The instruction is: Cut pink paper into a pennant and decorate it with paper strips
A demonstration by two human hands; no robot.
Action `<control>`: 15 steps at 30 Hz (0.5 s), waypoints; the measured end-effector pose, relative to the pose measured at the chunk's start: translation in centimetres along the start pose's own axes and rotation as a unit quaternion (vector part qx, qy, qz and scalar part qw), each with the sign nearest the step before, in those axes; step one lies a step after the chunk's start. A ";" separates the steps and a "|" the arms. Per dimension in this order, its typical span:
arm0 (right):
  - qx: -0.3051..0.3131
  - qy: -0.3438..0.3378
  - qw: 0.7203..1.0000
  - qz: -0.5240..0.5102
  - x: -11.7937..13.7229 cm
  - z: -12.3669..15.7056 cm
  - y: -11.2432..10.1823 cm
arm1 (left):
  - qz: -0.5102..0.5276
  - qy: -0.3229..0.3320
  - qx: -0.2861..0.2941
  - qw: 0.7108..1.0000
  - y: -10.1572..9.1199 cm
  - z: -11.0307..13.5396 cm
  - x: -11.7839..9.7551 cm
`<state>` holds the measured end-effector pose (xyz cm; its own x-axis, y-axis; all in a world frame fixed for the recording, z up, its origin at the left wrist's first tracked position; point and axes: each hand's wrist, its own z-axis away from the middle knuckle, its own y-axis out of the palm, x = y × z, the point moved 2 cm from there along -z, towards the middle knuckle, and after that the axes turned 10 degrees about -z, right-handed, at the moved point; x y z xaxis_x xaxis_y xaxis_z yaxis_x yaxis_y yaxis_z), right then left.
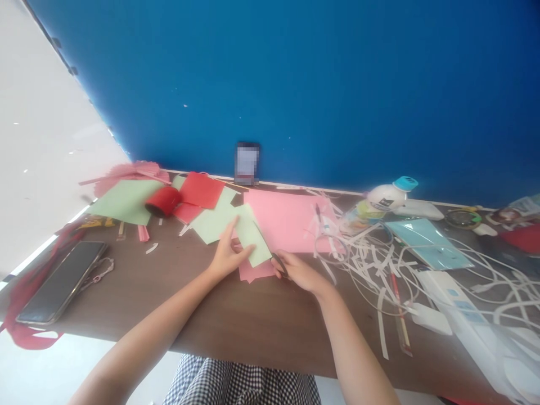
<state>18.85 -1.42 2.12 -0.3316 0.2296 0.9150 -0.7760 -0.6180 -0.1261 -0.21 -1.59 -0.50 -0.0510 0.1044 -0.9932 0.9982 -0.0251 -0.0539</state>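
Note:
My left hand (230, 250) grips a pale green paper piece (253, 236), thumb on top and fingers along its left edge. My right hand (297, 271) is closed round the handles of a pair of scissors (279, 263), close to the lower right corner of that piece. The scissor blades are mostly hidden, so whether they are cutting I cannot tell. Beneath lies pink paper (278, 219), with a smaller pink piece (255, 271) showing under the green one. Another green sheet (211, 222) lies to the left.
A red roll (163, 201), red paper (202, 190) and a phone (63, 281) are on the left. A propped phone (247, 163) stands against the blue wall. Paper strips, cables, a white bottle (386, 197), a blue packet (430, 243) and a power strip (453, 301) crowd the right.

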 end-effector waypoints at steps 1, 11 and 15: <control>-0.002 0.002 1.000 -0.003 0.0 0.0 0.0 | -0.001 0.000 -0.001 1.000 0.0 0.0 0.0; -0.019 0.039 0.998 -0.040 0.6 0.2 0.2 | -0.019 -0.001 0.026 0.999 0.2 0.1 0.2; -0.029 0.043 0.998 -0.047 0.7 0.3 0.2 | -0.017 -0.002 0.058 0.998 0.4 0.3 -0.1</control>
<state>18.62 -1.56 2.88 -0.2987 0.3505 0.8876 -0.8353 -0.5458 -0.0656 0.23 -1.94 -0.41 -0.0847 0.1024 -0.9911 0.9858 -0.1363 -0.0984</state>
